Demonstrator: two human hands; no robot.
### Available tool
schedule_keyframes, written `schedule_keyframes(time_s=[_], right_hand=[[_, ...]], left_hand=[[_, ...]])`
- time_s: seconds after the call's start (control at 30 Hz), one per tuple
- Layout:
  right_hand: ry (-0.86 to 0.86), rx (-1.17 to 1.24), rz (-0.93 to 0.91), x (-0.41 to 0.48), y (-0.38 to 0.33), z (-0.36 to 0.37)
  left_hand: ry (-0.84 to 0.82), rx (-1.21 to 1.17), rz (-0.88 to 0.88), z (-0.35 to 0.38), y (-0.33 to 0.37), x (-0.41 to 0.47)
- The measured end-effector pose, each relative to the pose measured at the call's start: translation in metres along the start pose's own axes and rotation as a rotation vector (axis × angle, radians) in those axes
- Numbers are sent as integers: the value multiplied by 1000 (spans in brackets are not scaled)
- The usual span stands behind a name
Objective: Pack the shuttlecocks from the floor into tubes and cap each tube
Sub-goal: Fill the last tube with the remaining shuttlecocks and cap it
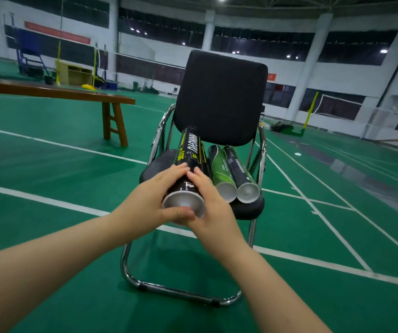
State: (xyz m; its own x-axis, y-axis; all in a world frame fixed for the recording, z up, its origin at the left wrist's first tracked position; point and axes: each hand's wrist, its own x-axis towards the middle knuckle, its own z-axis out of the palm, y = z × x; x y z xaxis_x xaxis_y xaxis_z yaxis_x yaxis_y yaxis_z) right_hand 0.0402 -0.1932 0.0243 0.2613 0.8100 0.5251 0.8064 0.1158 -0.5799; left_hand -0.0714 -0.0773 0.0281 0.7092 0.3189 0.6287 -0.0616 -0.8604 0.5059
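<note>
A black shuttlecock tube [189, 155] with yellow lettering is held above the chair seat, tilted with its open end toward me. My left hand [152, 200] grips its near end from the left, thumb across the open mouth. My right hand [208, 200] grips the same end from the right. Two more open tubes lie side by side on the seat: a green tube [220, 170] and a black tube [240, 173]. Another tube lies partly hidden under the held one. No shuttlecocks or caps are visible.
The black padded chair [219, 97] with a chrome frame stands on the green court floor. A long wooden bench [56, 92] runs to the left. Badminton nets, posts and a yellow cabinet [74, 73] stand farther back. White court lines cross the floor.
</note>
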Motion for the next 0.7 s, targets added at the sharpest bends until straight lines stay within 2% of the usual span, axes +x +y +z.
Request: schedule_keyframes(time_s=[0.2, 0.43, 0.57, 0.63, 0.7], right_hand=[[-66, -26, 34, 32, 52, 18], [-136, -103, 38, 64, 82, 35], [-156, -324, -9, 73, 94, 43], [-90, -497, -62, 77, 101, 49], [73, -637, -163, 80, 110, 56]], left_hand=[[9, 41, -76, 27, -49, 21], [51, 71, -108, 45, -95, 37], [28, 71, -139, 50, -112, 39], [6, 71, -152, 52, -117, 42], [-12, 94, -160, 53, -124, 47]])
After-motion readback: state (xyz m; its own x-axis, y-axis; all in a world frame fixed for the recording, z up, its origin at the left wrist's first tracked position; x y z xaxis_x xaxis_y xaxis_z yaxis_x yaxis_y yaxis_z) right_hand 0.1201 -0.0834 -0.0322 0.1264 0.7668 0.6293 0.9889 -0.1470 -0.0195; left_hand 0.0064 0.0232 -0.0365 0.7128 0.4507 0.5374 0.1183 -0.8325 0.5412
